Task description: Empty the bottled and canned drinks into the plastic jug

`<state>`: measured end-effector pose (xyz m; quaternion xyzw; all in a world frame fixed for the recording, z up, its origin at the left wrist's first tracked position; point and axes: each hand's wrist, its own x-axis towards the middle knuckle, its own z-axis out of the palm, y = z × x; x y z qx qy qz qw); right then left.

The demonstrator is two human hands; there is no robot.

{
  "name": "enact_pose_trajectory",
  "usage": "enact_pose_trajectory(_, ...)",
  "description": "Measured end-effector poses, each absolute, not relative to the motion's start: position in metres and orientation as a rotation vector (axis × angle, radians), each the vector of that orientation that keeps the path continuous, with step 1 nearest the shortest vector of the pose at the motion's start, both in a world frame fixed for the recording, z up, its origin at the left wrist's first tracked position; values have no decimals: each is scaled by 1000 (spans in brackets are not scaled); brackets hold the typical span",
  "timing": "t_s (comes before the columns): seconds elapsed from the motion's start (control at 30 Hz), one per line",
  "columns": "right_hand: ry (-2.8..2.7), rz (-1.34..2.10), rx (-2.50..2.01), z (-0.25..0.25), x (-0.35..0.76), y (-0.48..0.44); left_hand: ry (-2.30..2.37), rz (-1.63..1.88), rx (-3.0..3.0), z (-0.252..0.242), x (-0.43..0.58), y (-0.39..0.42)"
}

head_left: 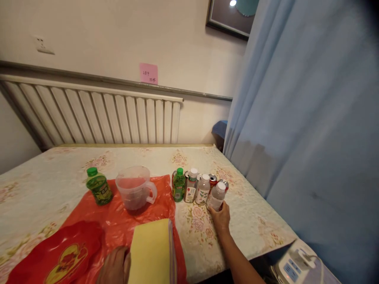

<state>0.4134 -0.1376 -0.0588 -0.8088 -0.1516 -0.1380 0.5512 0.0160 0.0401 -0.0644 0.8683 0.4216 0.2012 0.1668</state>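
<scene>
My right hand (pixel 220 216) is closed around the lower part of a clear plastic bottle (pixel 217 195) with a white cap, which stands upright at the right end of a row. Beside it in the row are another clear bottle (pixel 202 190) with a leaf-print label, a taller white-capped bottle (pixel 191 187) and a green-capped bottle (pixel 179 185). Drink cans (pixel 212 180) stand behind them, partly hidden. At the bottom edge, my left hand (pixel 114 265) rests on the red plastic sheet (pixel 161 197), fingers loosely laid down, beside a folded yellow cloth (pixel 151 252).
A clear measuring jug (pixel 134 189) with a handle stands on the red sheet, a green bottle (pixel 99 187) to its left. A red scalloped tray (pixel 35 256) lies front left. A blue curtain (pixel 284 110) hangs at right, above a power strip (pixel 291 270). Behind is a radiator (pixel 115 114).
</scene>
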Motion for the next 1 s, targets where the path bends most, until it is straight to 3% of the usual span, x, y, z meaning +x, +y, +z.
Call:
enact_pose_trajectory(0.3,-311,-407,-2026,-61,410,-123,1179,580,2495,-68,16,40)
enact_pose_trajectory(0.73,-494,-234,-2013,-64,423,-142,1176,604,2529,-67,16,41)
enact_pose_trajectory(1.0,-399,-369,-2056,-62,416,-136,1181,580,2541,-66,15,41)
